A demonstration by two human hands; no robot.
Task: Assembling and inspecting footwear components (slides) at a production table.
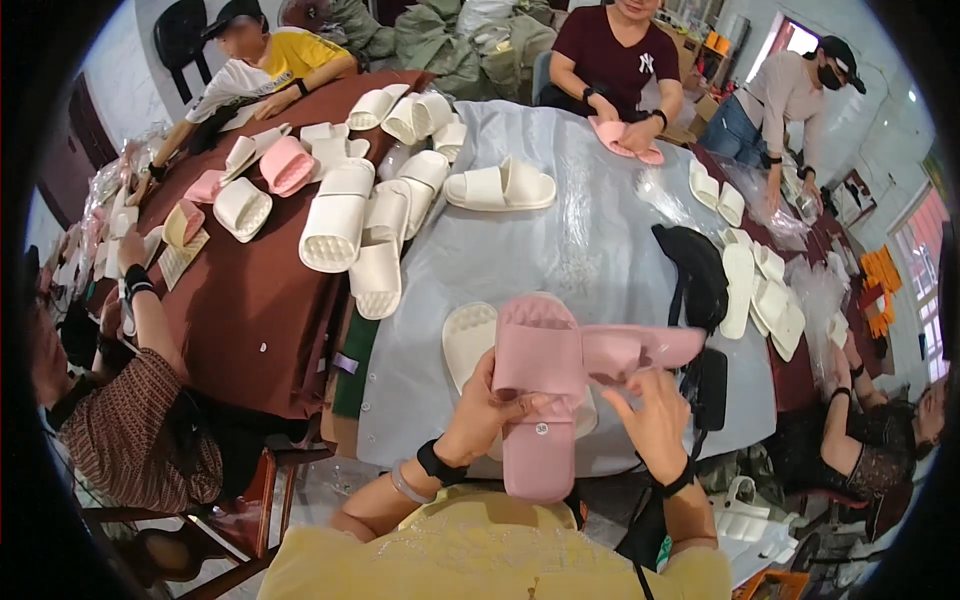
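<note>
Head camera looks down on your table (pixel 600 240), and at its far left a seated person in a patterned brown sleeve (pixel 140 430) leans over the dark red cloth (pixel 250 320), where cream and pink slippers lie scattered. A heap of cream slide slippers (pixel 370 210) sits just right of that, straddling the edge where the red cloth meets the clear plastic sheet covering your side.

Your left hand (pixel 490 410) comes up from the lower edge, a black band at the wrist, its fingers closed around the left side of a pink slide slipper (pixel 540 400). That slipper stands lengthwise toward you, sole end down, right in front of your chest. A cream slipper (pixel 470 335) lies on the table just behind it, partly hidden.

A second pink slipper (pixel 640 350) lies crosswise, touching the first one's strap and pointing right. Your right hand (pixel 655 415) sits under it, fingers curled and gripping its lower edge.

Further right, a black bag (pixel 695 275) rests on the table, with a row of cream slippers (pixel 760 290) beside it. At the far right edge another person's arm (pixel 850 400) reaches in.
</note>
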